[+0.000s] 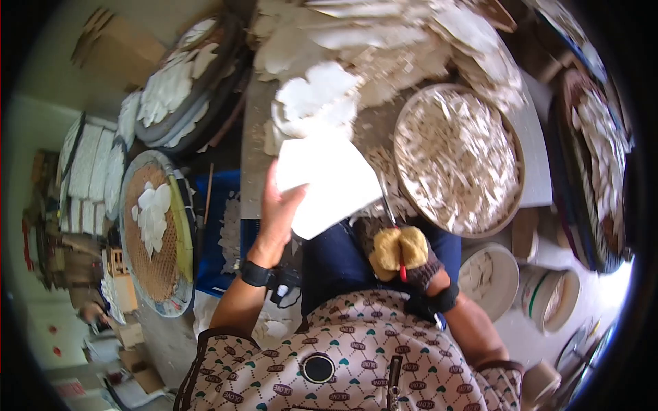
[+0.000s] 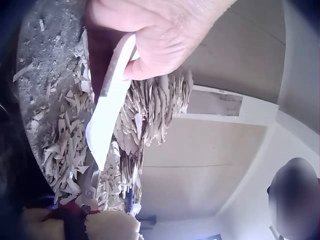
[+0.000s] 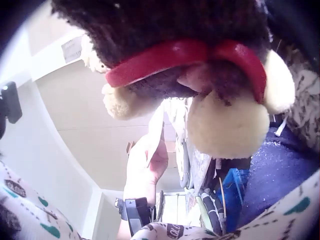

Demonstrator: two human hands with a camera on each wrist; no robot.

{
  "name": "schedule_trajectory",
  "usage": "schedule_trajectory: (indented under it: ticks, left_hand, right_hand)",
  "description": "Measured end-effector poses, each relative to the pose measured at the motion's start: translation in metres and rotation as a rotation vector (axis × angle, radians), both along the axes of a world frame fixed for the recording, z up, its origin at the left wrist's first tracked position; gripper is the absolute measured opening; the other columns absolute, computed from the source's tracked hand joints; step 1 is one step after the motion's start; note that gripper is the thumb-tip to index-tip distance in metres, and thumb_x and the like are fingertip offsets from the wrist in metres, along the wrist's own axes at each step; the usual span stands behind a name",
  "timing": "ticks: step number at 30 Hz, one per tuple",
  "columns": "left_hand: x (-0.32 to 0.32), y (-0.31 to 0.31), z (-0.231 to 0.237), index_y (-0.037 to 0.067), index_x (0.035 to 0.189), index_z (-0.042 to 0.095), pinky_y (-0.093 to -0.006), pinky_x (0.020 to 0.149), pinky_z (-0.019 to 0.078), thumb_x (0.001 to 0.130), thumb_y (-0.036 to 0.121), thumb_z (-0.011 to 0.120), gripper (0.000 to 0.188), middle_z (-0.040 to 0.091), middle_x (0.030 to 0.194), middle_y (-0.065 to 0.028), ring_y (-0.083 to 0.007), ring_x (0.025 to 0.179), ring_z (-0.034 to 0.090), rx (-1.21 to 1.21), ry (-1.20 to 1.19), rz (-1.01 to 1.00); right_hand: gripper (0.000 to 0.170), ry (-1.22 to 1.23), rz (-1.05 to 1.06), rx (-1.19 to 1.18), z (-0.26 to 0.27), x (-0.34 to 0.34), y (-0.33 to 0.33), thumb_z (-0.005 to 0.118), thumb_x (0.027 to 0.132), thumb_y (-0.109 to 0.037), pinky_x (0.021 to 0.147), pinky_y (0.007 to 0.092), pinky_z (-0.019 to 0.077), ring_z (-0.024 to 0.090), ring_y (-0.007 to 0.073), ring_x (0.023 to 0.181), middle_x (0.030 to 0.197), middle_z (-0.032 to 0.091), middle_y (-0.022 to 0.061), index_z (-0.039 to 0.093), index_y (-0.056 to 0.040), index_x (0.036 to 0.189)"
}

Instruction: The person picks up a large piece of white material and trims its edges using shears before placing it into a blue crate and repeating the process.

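My bare left hand [image 1: 275, 218] grips a flat white sheet-like piece [image 1: 330, 183] by its left edge, thumb over its face. Seen edge-on in the left wrist view, the white piece [image 2: 107, 120] looks fairly thick. My right hand [image 1: 409, 255] wears a dark knitted glove with yellow padding [image 3: 227, 125]. It holds scissors by their red handles [image 3: 160, 59], and the metal blades [image 1: 388, 208] point up beside the sheet's right corner. Both hands are over my lap, at the table's near edge.
A round tray [image 1: 519, 185] heaped with pale cut strips stands on the table [image 1: 536, 168], right of the sheet. White flakes [image 1: 322, 92] and stacked sheets lie behind. Buckets [image 1: 504, 264] stand at right; a blue crate [image 1: 205, 270] and a round woven tray [image 1: 154, 274] are at left.
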State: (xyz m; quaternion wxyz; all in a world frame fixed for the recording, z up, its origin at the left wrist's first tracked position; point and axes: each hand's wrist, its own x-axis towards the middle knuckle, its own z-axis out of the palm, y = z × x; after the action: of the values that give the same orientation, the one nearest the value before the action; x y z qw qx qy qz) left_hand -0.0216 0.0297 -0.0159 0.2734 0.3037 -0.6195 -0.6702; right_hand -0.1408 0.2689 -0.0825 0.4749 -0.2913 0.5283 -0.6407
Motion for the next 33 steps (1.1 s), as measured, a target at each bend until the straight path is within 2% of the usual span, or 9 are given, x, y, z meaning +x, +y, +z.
schedule_trajectory:
  ticks: [5, 9, 12, 18, 19, 21, 23, 27, 33]
  left_hand:
    - [0.011, -0.009, 0.007, 0.003, 0.137, 0.026, -0.0291, 0.095, 0.0388, 0.078, -0.003, 0.059, 0.068, 0.045, 0.126, -0.0105, -0.0163, 0.113, 0.046, -0.151, 0.029, 0.013]
    - [0.030, -0.027, 0.036, 0.006, 0.140, 0.024, -0.0274, 0.096, 0.0367, 0.077, 0.001, 0.059, 0.073, 0.040, 0.133, -0.0111, -0.0159, 0.114, 0.045, 0.100, -0.036, -0.265]
    - [0.049, -0.075, 0.060, 0.003, 0.124, 0.050, -0.0249, 0.087, 0.0438, 0.079, 0.009, 0.060, 0.047, 0.052, 0.123, -0.0096, -0.0130, 0.100, 0.055, 0.179, -0.305, -0.544]
    - [0.073, -0.244, 0.115, -0.007, 0.124, 0.042, -0.0316, 0.089, 0.0468, 0.082, 0.004, 0.057, 0.047, 0.056, 0.110, -0.0196, -0.0246, 0.102, 0.058, -0.231, 0.325, 0.474]
    - [0.063, -0.236, 0.132, -0.009, 0.122, 0.044, -0.0322, 0.087, 0.0484, 0.082, 0.005, 0.058, 0.045, 0.057, 0.109, -0.0190, -0.0242, 0.100, 0.059, -0.255, 0.354, 0.470]
    - [0.037, -0.209, 0.139, -0.008, 0.120, 0.046, -0.0325, 0.085, 0.0493, 0.082, 0.007, 0.059, 0.043, 0.058, 0.109, -0.0183, -0.0241, 0.097, 0.060, -0.258, 0.208, 0.254]
    - [0.009, -0.182, 0.122, -0.005, 0.117, 0.050, -0.0309, 0.080, 0.0507, 0.083, 0.011, 0.061, 0.040, 0.059, 0.106, -0.0162, -0.0220, 0.090, 0.062, -0.244, 0.060, 0.041]
    - [-0.035, -0.160, 0.051, -0.006, 0.117, 0.050, -0.0243, 0.065, 0.0506, 0.083, 0.014, 0.062, 0.041, 0.060, 0.095, -0.0105, -0.0152, 0.078, 0.061, -0.159, -0.200, -0.098]
    - [-0.094, -0.164, -0.014, -0.013, 0.122, 0.039, -0.0233, 0.048, 0.0445, 0.069, 0.032, 0.076, 0.079, 0.055, 0.078, -0.0052, -0.0129, 0.058, 0.054, -0.480, -0.565, -0.002]
  right_hand:
    - [0.023, 0.063, 0.108, -0.045, -0.012, 0.001, -0.008, 0.054, 0.088, -0.017, 0.079, 0.0314, 0.0510, 0.063, 0.0209, 0.088, 0.094, 0.064, 0.0117, 0.059, 0.0032, 0.097]
    - [0.018, -0.584, 0.044, -0.102, -0.018, 0.000, -0.010, 0.055, 0.086, -0.010, 0.085, 0.0339, 0.0491, 0.061, 0.0207, 0.093, 0.098, 0.063, 0.0109, 0.058, 0.0017, 0.099]
    - [0.019, -0.502, 0.026, -0.087, -0.031, 0.000, -0.001, 0.056, 0.085, -0.009, 0.086, 0.0336, 0.0479, 0.059, 0.0205, 0.096, 0.101, 0.062, 0.0097, 0.058, -0.0004, 0.101]
    - [0.021, 0.014, 0.124, -0.026, -0.023, -0.001, -0.004, 0.057, 0.084, -0.008, 0.085, 0.0333, 0.0480, 0.059, 0.0215, 0.097, 0.103, 0.062, 0.0093, 0.058, -0.0014, 0.104]
    - [0.021, -0.462, 0.101, -0.148, -0.018, 0.002, -0.007, 0.057, 0.084, -0.006, 0.087, 0.0339, 0.0478, 0.060, 0.0217, 0.096, 0.103, 0.062, 0.0096, 0.058, -0.0007, 0.104]
    - [0.022, -0.537, 0.156, -0.182, -0.018, -0.001, -0.013, 0.053, 0.088, -0.012, 0.088, 0.0331, 0.0463, 0.058, 0.0203, 0.098, 0.105, 0.060, 0.0099, 0.055, -0.0018, 0.107]
    - [0.024, -0.714, 0.171, -0.153, -0.031, -0.001, -0.013, 0.057, 0.086, -0.014, 0.089, 0.0325, 0.0451, 0.057, 0.0195, 0.100, 0.106, 0.059, 0.0093, 0.055, -0.0040, 0.108]
    - [0.033, 0.356, 0.258, 0.033, -0.007, -0.004, -0.012, 0.069, 0.076, -0.011, 0.088, 0.0311, 0.0452, 0.057, 0.0198, 0.098, 0.105, 0.060, 0.0080, 0.057, -0.0074, 0.106]
    - [0.029, 0.018, 0.152, 0.078, -0.015, -0.005, 0.000, 0.069, 0.075, -0.008, 0.084, 0.0301, 0.0468, 0.059, 0.0205, 0.092, 0.099, 0.061, 0.0081, 0.058, -0.0065, 0.103]
